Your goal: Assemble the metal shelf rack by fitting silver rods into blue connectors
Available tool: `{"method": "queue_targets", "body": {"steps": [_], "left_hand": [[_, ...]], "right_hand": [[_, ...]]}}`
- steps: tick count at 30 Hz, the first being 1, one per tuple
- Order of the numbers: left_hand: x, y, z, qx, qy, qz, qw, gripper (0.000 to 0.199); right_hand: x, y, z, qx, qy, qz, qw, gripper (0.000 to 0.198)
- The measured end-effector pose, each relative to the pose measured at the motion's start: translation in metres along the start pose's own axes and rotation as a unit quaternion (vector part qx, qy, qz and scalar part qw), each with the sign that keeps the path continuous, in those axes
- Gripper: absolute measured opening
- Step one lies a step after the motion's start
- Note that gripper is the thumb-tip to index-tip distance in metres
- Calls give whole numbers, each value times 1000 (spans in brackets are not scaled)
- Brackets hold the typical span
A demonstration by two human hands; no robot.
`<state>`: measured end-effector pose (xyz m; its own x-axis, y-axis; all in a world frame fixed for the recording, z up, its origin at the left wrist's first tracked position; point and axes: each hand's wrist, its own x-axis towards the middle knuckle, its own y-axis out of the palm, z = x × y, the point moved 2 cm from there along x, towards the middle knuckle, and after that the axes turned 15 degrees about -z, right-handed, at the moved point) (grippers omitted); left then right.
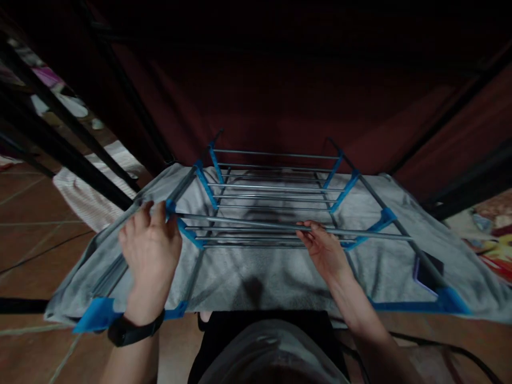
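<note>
Smth metal rod, plast. bracket

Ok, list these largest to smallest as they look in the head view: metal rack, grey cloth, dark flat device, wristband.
1. Grey cloth
2. Metal rack
3. Wristband and dark flat device: too alike to rank; the wristband looks nearer the camera.

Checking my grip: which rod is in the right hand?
The long slanting rod whose right end overlaps the right side rail; the other rods span blue brackets.

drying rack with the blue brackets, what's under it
Under the drying rack is a grey blanket, with a dark phone partly beneath its right side. Whatever lies below the blanket is covered.
</note>
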<state>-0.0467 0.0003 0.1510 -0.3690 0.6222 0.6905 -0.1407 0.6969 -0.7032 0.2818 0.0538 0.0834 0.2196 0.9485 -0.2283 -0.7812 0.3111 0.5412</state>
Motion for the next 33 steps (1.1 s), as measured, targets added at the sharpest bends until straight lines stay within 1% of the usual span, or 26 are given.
{"method": "queue_targets", "body": {"steps": [2,4,8,10,12,14,16,19,24,27,29,30,31,32,33], "left_hand": [[0,1,-10,-84,31,-1,996,49],[-1,4,-25,-153,75,3,985,45],[-11,15,-61,-239,189,6,952,42],[-18,23,-79,-270,243,6,932,41],[-22,29,-94,-289,281,7,915,40],[-24,35,-107,-296,303,9,906,40],[-24,41,-116,-289,318,11,903,40],[-23,50,-123,-266,337,26,903,40],[-26,66,-123,-216,367,69,902,41],[-27,70,-122,-188,376,72,905,44],[-27,70,-122,-182,380,73,904,44],[-26,70,-123,-181,383,74,903,44],[-26,69,-123,-182,384,75,902,45],[-25,69,-123,-183,384,75,902,45],[-25,69,-123,-184,383,75,902,45]], "right_hand": [[2,3,0,9,4,0,1000,14],[5,4,-1,21,12,0,1000,15],[13,1,-7,43,28,6,999,16],[19,1,-9,45,34,17,998,18],[26,2,-9,39,35,26,998,19],[31,4,-9,31,33,28,999,20],[36,6,-8,25,33,29,999,21],[39,8,-8,24,34,34,999,25],[40,5,-11,13,45,31,998,33],[35,3,-14,-41,72,61,995,39],[26,0,-15,-96,75,89,989,41],[19,-3,-12,-127,59,99,985,40],[11,-8,-7,-159,27,101,982,38],[2,-14,1,-195,-21,96,976,35],[-9,-22,13,-233,-88,82,965,31]]}}
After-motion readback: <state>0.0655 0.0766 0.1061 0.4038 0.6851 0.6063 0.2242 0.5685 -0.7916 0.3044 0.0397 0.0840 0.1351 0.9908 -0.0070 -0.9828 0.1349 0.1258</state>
